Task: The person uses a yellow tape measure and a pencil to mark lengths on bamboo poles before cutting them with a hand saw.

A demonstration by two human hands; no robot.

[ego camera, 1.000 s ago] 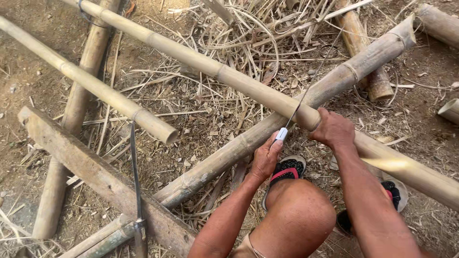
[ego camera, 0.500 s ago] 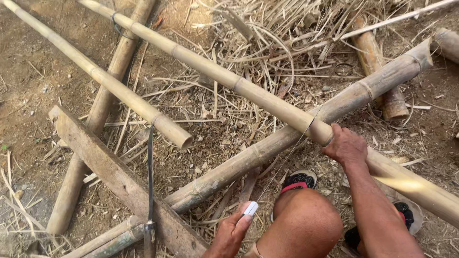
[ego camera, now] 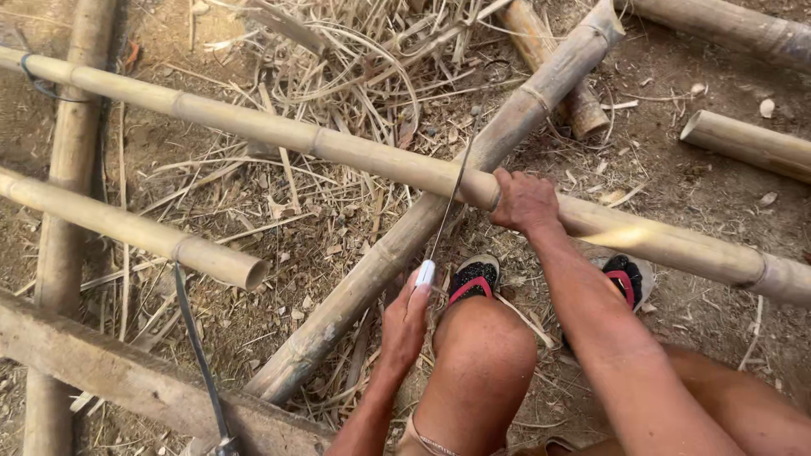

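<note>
The right hand (ego camera: 524, 200) grips a long pale-yellow bamboo pole (ego camera: 338, 150) that runs from the upper left down to the right edge, fingers wrapped over the top of it where it crosses a second, greyer bamboo pole (ego camera: 397, 245) lying diagonally beneath. The left hand (ego camera: 405, 321) is closed around the lower end of a thin strip (ego camera: 448, 203) that rises from its fingers to the crossing of the two poles; a small white tip (ego camera: 425, 273) shows at the fingertips. What the strip is made of is hard to tell. Just below the crossing, a black sandal with red straps (ego camera: 473, 279) sits beside the bent knee. A shorter hollow-ended bamboo piece (ego camera: 135, 232) lies to the left, resting on a rough grey wooden plank (ego camera: 127, 380). Dry straw litter (ego camera: 355, 59) covers the bare earth around them
</note>
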